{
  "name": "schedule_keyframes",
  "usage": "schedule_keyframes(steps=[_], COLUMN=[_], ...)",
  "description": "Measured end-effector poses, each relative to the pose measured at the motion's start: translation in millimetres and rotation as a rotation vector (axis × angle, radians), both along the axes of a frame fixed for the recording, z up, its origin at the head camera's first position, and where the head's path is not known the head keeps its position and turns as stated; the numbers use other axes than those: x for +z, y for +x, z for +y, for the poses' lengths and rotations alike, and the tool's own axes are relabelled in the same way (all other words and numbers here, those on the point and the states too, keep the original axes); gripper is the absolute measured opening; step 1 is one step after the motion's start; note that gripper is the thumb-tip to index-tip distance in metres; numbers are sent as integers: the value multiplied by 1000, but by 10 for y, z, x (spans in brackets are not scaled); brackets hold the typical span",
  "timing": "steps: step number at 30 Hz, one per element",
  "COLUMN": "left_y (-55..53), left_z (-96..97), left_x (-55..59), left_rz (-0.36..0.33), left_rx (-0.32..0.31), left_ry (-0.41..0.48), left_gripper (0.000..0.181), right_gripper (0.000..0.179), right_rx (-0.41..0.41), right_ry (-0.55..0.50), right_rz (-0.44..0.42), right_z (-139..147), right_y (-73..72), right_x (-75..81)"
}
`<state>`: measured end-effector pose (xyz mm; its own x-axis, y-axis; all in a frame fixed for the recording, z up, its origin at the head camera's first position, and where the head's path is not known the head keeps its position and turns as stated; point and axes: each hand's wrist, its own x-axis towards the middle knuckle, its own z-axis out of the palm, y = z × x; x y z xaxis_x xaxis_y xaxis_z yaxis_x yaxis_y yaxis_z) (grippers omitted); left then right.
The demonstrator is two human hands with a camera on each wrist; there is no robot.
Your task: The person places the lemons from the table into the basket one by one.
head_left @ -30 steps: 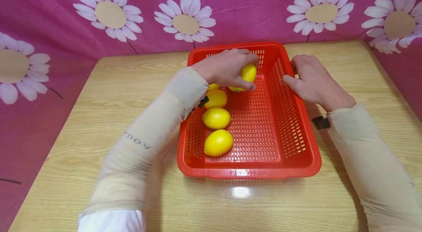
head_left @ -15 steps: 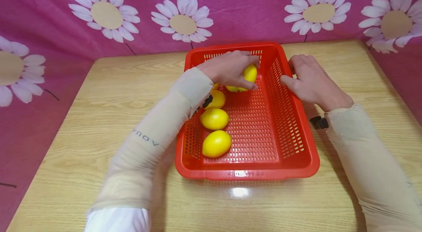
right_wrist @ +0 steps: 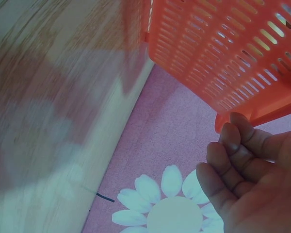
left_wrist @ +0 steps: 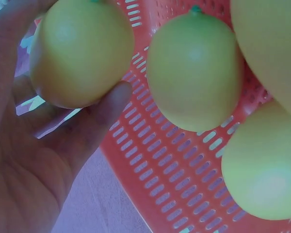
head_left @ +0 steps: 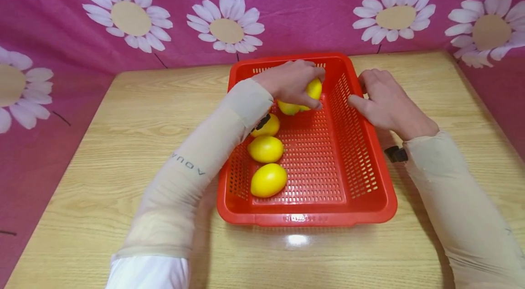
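My left hand (head_left: 292, 80) reaches over the far part of a red slotted plastic basket (head_left: 305, 217) and grips a lemon (head_left: 315, 89). The left wrist view shows thumb and fingers around this lemon (left_wrist: 82, 53), with another lemon (left_wrist: 194, 73) close by. Beneath the palm, part of a second yellow lemon (head_left: 288, 107) shows in the head view. Along the basket's left side several more lemons (head_left: 268, 180) lie in a column, the farther ones partly covered by my forearm. My right hand (head_left: 383, 102) holds the basket's right rim, thumb on top and fingertips (right_wrist: 230, 136) outside.
The basket stands on a light wooden table (head_left: 143, 111). Behind and beside the table hangs a pink cloth (head_left: 303, 6) with large white daisies. Dark wrist cameras (head_left: 396, 154) sit under both wrists.
My left hand has shifted slightly right with its lemon, and more of the lemon beneath the palm shows. The whole head view has moved a little; my right hand stays on the rim.
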<state>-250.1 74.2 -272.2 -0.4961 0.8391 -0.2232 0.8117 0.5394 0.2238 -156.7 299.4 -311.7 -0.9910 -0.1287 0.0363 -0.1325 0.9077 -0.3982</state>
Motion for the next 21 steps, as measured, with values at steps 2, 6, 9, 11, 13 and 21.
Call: schedule_keyframes(steps=[2, 6, 9, 11, 13, 21], left_y=[-6, -17, -24, -28, -35, -64], left_z=[28, 82, 117, 124, 128, 160], left_x=[-5, -35, -77, -105, -125, -156], left_rz=[7, 11, 11, 16, 25, 49], left_rx=[-5, -9, -13, -15, -13, -8], left_ry=[-12, -30, -39, -37, -35, -22], left_gripper=[65, 65, 65, 65, 66, 67], right_gripper=[40, 38, 38, 39, 40, 41], right_rx=[4, 9, 7, 6, 7, 0], right_ry=[5, 9, 6, 5, 10, 12], right_rz=[14, 35, 33, 25, 18, -1], right_z=[1, 2, 6, 1, -2, 2], right_y=[1, 8, 14, 13, 7, 11], right_x=[-2, -8, -11, -11, -10, 1])
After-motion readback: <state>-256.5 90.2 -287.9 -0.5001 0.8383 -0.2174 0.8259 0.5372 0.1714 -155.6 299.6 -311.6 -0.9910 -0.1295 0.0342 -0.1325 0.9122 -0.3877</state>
